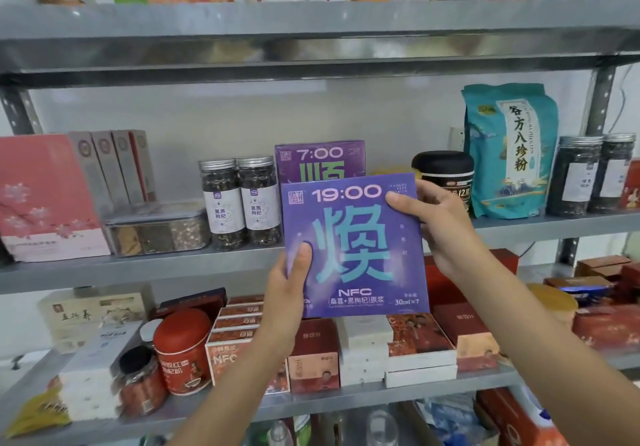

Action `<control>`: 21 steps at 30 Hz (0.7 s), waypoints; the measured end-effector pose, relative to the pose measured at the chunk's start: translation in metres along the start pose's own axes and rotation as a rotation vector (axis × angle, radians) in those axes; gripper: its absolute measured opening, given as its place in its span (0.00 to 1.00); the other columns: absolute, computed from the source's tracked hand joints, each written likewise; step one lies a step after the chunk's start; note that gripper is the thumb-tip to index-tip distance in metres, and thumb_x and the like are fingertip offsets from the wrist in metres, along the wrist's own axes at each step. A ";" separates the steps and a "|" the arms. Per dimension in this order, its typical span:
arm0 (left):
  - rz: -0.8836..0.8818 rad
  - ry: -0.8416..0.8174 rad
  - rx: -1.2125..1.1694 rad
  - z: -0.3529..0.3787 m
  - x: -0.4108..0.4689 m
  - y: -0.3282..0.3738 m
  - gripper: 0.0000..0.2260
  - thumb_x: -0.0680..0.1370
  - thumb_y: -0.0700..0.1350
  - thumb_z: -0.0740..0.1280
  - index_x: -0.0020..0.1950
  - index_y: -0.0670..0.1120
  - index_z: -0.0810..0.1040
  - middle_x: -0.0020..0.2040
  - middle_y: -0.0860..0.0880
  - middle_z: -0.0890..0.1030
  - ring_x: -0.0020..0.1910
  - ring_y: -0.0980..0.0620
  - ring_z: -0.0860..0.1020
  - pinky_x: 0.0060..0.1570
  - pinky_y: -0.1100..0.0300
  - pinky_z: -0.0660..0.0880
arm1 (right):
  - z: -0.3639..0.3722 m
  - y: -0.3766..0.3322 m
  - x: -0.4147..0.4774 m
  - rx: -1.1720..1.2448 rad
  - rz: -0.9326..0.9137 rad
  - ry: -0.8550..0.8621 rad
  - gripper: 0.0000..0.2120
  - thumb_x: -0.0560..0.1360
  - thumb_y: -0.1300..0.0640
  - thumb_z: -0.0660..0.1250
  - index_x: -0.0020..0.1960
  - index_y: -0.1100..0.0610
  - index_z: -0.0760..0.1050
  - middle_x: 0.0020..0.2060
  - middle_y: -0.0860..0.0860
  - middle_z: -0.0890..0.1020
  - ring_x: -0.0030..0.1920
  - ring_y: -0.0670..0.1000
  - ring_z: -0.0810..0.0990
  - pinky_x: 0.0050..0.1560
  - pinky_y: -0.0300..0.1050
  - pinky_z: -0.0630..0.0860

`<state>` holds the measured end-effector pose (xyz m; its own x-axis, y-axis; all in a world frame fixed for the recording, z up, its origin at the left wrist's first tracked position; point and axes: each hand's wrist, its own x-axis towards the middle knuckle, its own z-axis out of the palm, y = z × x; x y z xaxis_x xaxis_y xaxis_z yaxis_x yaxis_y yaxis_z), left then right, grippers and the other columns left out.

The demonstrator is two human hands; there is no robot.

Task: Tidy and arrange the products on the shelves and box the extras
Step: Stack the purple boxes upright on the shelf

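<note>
Flat purple cardboard box marked 19:00 (353,244) is in the air in front of the middle grey metal shelf (138,269), printed face towards the wearer, resting on nothing. A matching purple box marked 7:00 (320,161) stands on that shelf directly behind it.

Risks, as I judge them:
- The slot looks tight. The left neighbour is a pair of clear jars with silver screw lids (242,203). The right neighbour is a dark tub with a black domed lid (445,175). Pushing the box straight in could shove either, and the jars are tall and narrow, so they tip first.
- The box is held at two edges only. If one side slips, it drops onto the red cartons on the shelf below.

Pose:
- Left grip (294,272) comes up from below and grasps the box's lower left edge. The thumb is flat on the front face and the fingers are hidden behind.
- Right grip (433,217) grasps the upper right edge, thumb on the front and fingers wrapped behind.
- Both forearms are raised, angled up and forward towards the shelf.
</note>
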<state>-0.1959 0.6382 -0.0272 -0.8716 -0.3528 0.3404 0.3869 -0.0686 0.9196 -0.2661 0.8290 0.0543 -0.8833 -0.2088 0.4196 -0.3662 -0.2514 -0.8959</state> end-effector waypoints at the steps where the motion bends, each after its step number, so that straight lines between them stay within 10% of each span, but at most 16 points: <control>1: -0.027 0.021 -0.015 0.002 -0.003 0.002 0.19 0.70 0.63 0.65 0.54 0.53 0.78 0.45 0.52 0.86 0.42 0.51 0.86 0.34 0.63 0.80 | 0.002 0.001 -0.001 0.033 0.039 0.000 0.26 0.62 0.50 0.76 0.57 0.58 0.78 0.47 0.52 0.86 0.45 0.53 0.86 0.44 0.48 0.84; 9: -0.200 0.118 -0.024 -0.011 -0.014 -0.004 0.24 0.66 0.66 0.66 0.49 0.48 0.81 0.44 0.49 0.86 0.41 0.48 0.85 0.41 0.50 0.83 | -0.010 0.057 -0.069 0.183 0.446 -0.338 0.33 0.64 0.54 0.80 0.66 0.54 0.72 0.57 0.56 0.83 0.54 0.59 0.84 0.45 0.49 0.82; 16: -0.318 -0.023 0.148 -0.021 -0.021 -0.007 0.27 0.69 0.67 0.64 0.58 0.50 0.77 0.50 0.51 0.86 0.44 0.52 0.85 0.39 0.60 0.81 | 0.008 0.081 -0.112 0.215 0.385 0.006 0.30 0.61 0.56 0.80 0.61 0.60 0.76 0.51 0.56 0.85 0.47 0.58 0.86 0.35 0.45 0.82; 19: -0.089 0.081 0.525 -0.019 -0.029 -0.016 0.26 0.75 0.62 0.64 0.70 0.54 0.66 0.66 0.57 0.75 0.58 0.58 0.78 0.55 0.54 0.79 | 0.015 0.079 -0.124 0.109 0.297 0.097 0.26 0.61 0.55 0.81 0.56 0.56 0.78 0.46 0.52 0.86 0.44 0.54 0.86 0.31 0.42 0.80; 21: 0.071 0.035 0.655 -0.010 -0.040 -0.015 0.28 0.76 0.61 0.63 0.75 0.56 0.63 0.67 0.63 0.66 0.65 0.64 0.69 0.58 0.66 0.74 | 0.022 0.077 -0.129 -0.031 0.214 0.187 0.21 0.61 0.50 0.79 0.52 0.49 0.77 0.43 0.44 0.86 0.44 0.49 0.86 0.31 0.39 0.80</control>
<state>-0.1638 0.6437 -0.0565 -0.8361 -0.3667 0.4080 0.1700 0.5338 0.8283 -0.1743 0.8156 -0.0659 -0.9791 -0.0749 0.1892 -0.1722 -0.1904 -0.9665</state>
